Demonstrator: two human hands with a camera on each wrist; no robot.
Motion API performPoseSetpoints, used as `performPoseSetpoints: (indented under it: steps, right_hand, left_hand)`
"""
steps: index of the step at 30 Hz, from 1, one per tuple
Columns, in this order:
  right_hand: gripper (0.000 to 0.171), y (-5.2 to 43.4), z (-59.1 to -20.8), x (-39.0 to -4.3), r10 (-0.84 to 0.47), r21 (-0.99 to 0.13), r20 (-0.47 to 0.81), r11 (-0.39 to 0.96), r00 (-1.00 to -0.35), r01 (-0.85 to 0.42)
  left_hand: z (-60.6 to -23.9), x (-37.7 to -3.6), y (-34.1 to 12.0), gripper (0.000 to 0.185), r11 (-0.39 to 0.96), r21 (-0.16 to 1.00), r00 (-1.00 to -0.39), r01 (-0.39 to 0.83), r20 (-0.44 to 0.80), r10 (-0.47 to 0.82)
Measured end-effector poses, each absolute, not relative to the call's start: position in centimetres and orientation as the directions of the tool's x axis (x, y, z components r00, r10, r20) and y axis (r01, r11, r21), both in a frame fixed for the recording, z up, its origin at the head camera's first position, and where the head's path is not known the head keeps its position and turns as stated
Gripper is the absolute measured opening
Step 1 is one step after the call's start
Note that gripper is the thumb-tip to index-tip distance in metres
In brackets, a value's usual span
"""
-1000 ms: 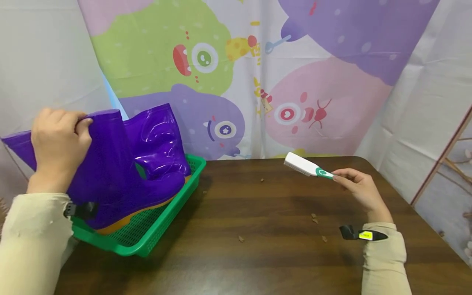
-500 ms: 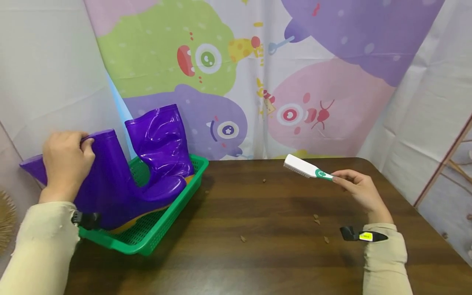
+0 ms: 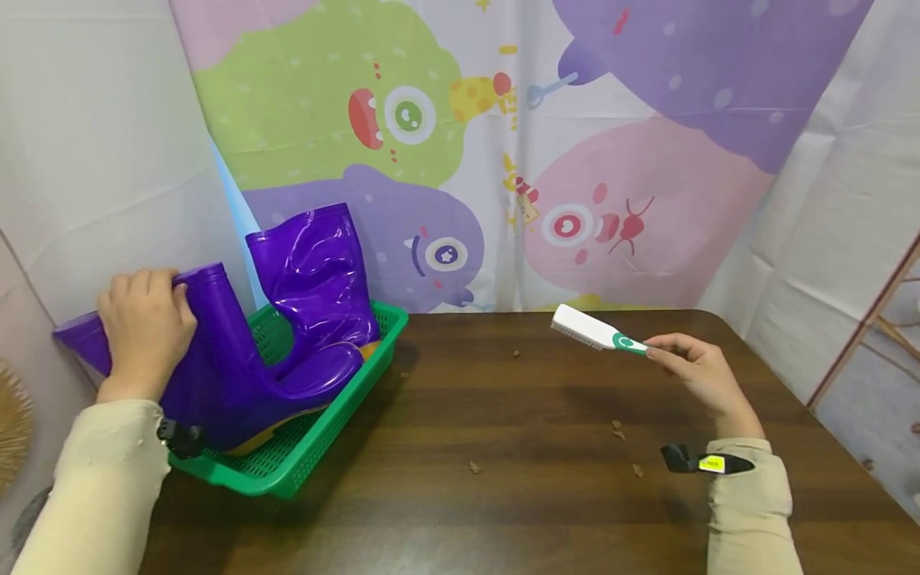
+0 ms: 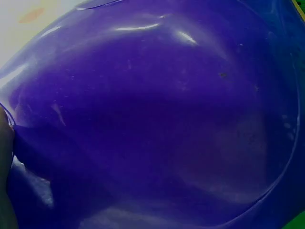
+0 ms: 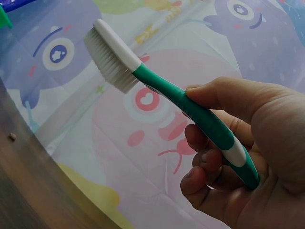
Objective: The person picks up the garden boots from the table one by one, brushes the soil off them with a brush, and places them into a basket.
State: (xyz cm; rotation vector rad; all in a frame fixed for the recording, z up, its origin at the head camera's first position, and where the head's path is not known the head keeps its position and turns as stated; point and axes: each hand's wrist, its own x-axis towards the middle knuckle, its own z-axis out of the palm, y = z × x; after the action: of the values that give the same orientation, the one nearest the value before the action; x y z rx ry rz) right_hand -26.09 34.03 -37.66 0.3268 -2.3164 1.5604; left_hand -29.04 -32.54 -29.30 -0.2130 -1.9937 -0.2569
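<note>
My left hand [image 3: 147, 331] grips the top edge of a purple rubber boot [image 3: 237, 383] at the left. This boot stands in a green plastic basket [image 3: 302, 463], toe pointing right. Behind it in the same basket is a second purple boot [image 3: 309, 271], its shaft creased and shiny. In the left wrist view the boot's glossy purple surface [image 4: 157, 95] fills nearly everything. Over the table's right side my right hand [image 3: 700, 371] holds a white and green brush [image 5: 190, 107] by its handle, bristles facing down and left in the head view.
The brown wooden table [image 3: 503, 415] carries several small dry brown bits [image 3: 474, 467]. A cartoon-printed curtain [image 3: 402, 160] hangs behind its far edge. A straw-coloured round object [image 3: 10, 423] shows at the left edge, and a wooden rack [image 3: 880, 319] stands at the right.
My left hand and the front boot have lowered, the boot settling into the basket. The head view has shifted slightly. My right hand with the brush has stayed nearly still.
</note>
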Motion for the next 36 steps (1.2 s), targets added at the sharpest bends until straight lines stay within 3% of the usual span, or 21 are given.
performPoseSetpoints:
  steps: [13, 19, 25, 36]
  right_hand:
    - [0.012, 34.2, -38.0, -26.0, -0.002, -0.856, 0.378, 0.38, -0.926, -0.35]
    - [0.013, 34.1, -38.1, -26.0, -0.001, -0.851, 0.381, 0.392, -0.925, -0.351]
    - [0.013, 34.0, -37.9, -26.1, 0.007, -0.852, 0.379, 0.394, -0.925, -0.346]
    - [0.018, 34.1, -38.0, -26.3, 0.007, -0.846, 0.367, 0.419, -0.93, -0.33]
  left_hand:
    - [-31.0, -30.1, -32.4, 0.032, 0.962, 0.065, -0.462, 0.264, 0.884, 0.067]
    - [-32.2, -30.5, -32.3, 0.039, 0.967, 0.112, -0.545, 0.228, 0.838, 0.032]
    - [-33.3, -30.9, -32.7, 0.049, 0.975, 0.157, -0.591, 0.156, 0.806, -0.035]
    - [-34.5, -31.3, -33.2, 0.047, 0.988, 0.152, -0.83, 0.024, 0.554, -0.065]
